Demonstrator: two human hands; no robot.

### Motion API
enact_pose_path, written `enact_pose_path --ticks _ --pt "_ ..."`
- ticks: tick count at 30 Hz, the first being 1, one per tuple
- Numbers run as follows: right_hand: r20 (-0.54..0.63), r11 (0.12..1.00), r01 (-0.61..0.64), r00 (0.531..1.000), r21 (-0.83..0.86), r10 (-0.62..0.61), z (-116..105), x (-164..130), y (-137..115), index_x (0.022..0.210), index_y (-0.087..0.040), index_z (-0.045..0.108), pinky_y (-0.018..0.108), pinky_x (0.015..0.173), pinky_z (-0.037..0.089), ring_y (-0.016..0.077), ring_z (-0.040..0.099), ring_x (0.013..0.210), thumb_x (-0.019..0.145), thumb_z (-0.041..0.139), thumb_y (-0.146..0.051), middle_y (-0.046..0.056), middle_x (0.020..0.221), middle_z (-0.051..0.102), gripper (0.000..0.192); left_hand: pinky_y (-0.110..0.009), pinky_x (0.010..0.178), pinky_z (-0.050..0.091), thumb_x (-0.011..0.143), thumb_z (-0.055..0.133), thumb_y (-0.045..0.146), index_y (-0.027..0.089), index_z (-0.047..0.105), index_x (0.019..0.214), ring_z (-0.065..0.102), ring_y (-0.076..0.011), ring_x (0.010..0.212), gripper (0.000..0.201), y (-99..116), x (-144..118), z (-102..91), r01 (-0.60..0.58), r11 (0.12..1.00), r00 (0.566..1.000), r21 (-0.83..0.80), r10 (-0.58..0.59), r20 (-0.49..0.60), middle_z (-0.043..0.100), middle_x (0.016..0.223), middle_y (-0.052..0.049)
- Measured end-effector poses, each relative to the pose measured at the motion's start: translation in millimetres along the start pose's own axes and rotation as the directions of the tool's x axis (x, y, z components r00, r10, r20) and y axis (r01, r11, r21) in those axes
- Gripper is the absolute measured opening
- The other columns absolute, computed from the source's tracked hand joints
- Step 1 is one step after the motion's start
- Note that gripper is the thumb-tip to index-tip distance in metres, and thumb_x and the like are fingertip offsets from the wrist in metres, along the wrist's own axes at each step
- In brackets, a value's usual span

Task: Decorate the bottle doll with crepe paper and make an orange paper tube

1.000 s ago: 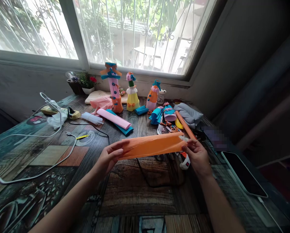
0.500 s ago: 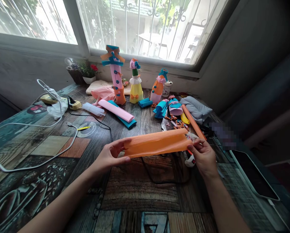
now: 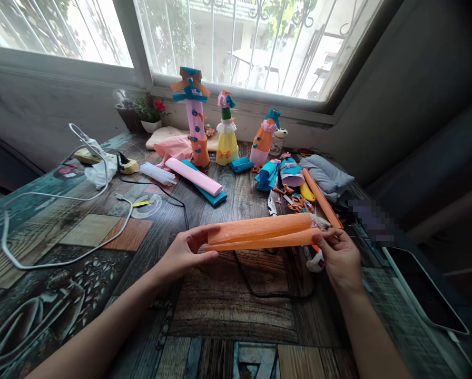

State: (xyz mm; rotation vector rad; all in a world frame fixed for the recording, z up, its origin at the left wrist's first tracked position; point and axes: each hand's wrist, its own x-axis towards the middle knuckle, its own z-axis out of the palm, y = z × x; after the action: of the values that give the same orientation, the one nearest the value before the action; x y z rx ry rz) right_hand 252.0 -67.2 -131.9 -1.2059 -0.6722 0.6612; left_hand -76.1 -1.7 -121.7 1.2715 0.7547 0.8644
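A partly unrolled length of orange crepe paper (image 3: pixel 259 229) is stretched level above the table between my hands. My left hand (image 3: pixel 186 250) grips its left end, thumb below and fingers behind. At the right end, my right hand (image 3: pixel 338 258) pinches the lower, front edge between thumb and fingers. The paper's front flap folds up along the bottom, with a narrow gap beneath the thicker roll. Below the right end, a white object with a red part (image 3: pixel 315 261), perhaps a glue gun, is partly hidden.
Pink (image 3: pixel 194 176) and blue crepe rolls (image 3: pixel 218 199) lie beyond. Decorated paper figures (image 3: pixel 227 139) stand near the window. Paper scraps (image 3: pixel 299 202), another orange roll (image 3: pixel 323 200) and a phone (image 3: pixel 423 287) are at right. A white cable (image 3: pixel 62 197) and power strip (image 3: pixel 127 166) lie left.
The orange paper's front flap has been drawn up and narrowed, so less of its inner face shows. Both hands keep their hold. The camera view has shifted slightly.
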Motion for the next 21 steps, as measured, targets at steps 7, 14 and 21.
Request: enact_pose_path --ticks 7,14,21 --pt "-0.006 1.000 0.007 1.000 -0.022 -0.007 -2.3 0.6 0.7 0.072 -0.019 0.056 0.016 0.063 0.052 0.0083 0.062 0.063 0.051 0.088 -0.031 -0.006 0.065 0.062 0.040 -0.040 0.103 0.044 0.062 0.081 0.016 0.018 0.066 0.107 0.061 -0.0239 0.111 0.048 -1.6 -1.0 -2.1 -0.006 0.999 0.999 0.052 0.008 -0.040 0.069 0.115 -0.007" --pt "-0.001 0.999 0.013 1.000 -0.046 -0.013 -2.0 1.5 -0.1 0.070 -0.019 0.054 0.016 0.059 0.052 0.0087 0.062 0.061 0.051 0.088 -0.032 -0.006 0.064 0.062 0.041 -0.044 0.102 0.044 0.063 0.079 0.020 0.015 0.065 0.107 0.061 -0.0263 0.109 0.046 -0.3 -1.1 -0.8 -0.001 0.995 0.999 0.100 0.006 -0.045 0.069 0.114 -0.009" --pt "-0.006 0.997 0.033 0.999 -0.072 -0.034 -1.0 0.6 -1.6 0.069 -0.020 0.052 0.020 0.053 0.052 0.0110 0.060 0.058 0.051 0.087 -0.034 -0.005 0.062 0.060 0.041 -0.045 0.101 0.045 0.064 0.079 0.022 0.016 0.066 0.106 0.061 -0.0276 0.110 0.044 0.9 -0.9 0.3 -0.002 0.991 0.998 0.132 0.009 -0.055 0.069 0.113 -0.010"
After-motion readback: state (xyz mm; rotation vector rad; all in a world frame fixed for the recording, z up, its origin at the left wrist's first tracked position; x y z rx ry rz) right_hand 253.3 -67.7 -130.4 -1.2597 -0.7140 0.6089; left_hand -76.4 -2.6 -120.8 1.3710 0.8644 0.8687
